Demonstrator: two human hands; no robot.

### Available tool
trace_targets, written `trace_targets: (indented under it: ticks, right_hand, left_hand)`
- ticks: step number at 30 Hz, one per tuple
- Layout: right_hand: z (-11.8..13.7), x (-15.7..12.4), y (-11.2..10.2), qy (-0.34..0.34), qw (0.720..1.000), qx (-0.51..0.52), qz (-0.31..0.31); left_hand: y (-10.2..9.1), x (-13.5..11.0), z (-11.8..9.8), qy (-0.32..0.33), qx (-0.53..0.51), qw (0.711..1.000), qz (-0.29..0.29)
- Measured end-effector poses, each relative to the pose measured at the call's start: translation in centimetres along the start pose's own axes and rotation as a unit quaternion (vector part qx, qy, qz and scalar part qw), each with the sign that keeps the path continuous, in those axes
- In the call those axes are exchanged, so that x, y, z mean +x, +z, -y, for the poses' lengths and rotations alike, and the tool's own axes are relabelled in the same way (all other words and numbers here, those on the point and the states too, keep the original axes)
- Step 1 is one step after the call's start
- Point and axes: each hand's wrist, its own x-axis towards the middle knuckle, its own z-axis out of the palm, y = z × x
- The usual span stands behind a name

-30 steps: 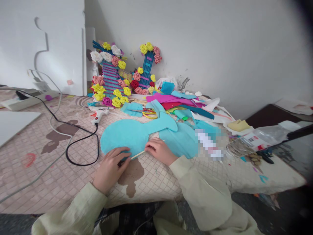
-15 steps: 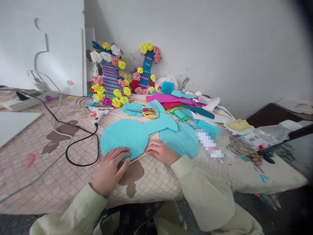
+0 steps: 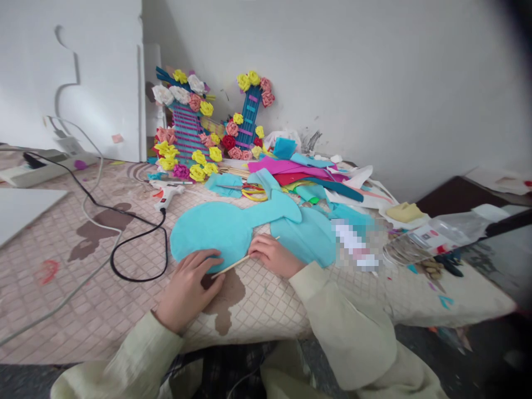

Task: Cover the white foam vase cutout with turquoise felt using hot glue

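A turquoise shape (image 3: 211, 227), rounded with a narrow neck and felt-like or papery, lies on the table. Its neck overlaps a second turquoise shape (image 3: 310, 235) on the right. My left hand (image 3: 193, 285) rests with its fingers on the near-left edge of the first shape. Its thumb is spread away, by the end of a thin wooden stick (image 3: 231, 265). My right hand (image 3: 276, 256) pinches this stick near its other end. The stick slants along the shape's lower edge; I cannot tell whether they touch.
A hot glue gun (image 3: 168, 195) with a looping black cable lies at left. Behind are scissors (image 3: 254, 192), coloured paper pieces (image 3: 291, 169) and two flower-trimmed decorations (image 3: 189, 130). A clear plastic bottle (image 3: 446, 233) lies at right. A power strip (image 3: 45, 166) stands far left.
My left thumb has shifted slightly out from the shape, and more of the stick shows. The right hand, still on the stick, has barely moved. The view has shifted slightly.
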Motion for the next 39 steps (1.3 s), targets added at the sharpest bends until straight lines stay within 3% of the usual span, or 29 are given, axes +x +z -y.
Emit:
trace_targets:
  ticks: [17,25,39]
  right_hand:
    - [0.0,0.5,-0.3,-0.002,1.0,-0.004,0.012]
    - [-0.5,0.7,0.0,-0.002,1.0,0.003,-0.024]
    - [-0.3,1.4,0.0,-0.012,0.998,-0.05,-0.031]
  left_hand:
    - [0.1,-0.1,0.0,0.0,-0.002,1.0,-0.008]
    - [0.1,-0.1,0.0,0.0,-0.003,1.0,-0.011]
    - [0.1,0.1,0.1,-0.024,-0.023,0.999,0.002]
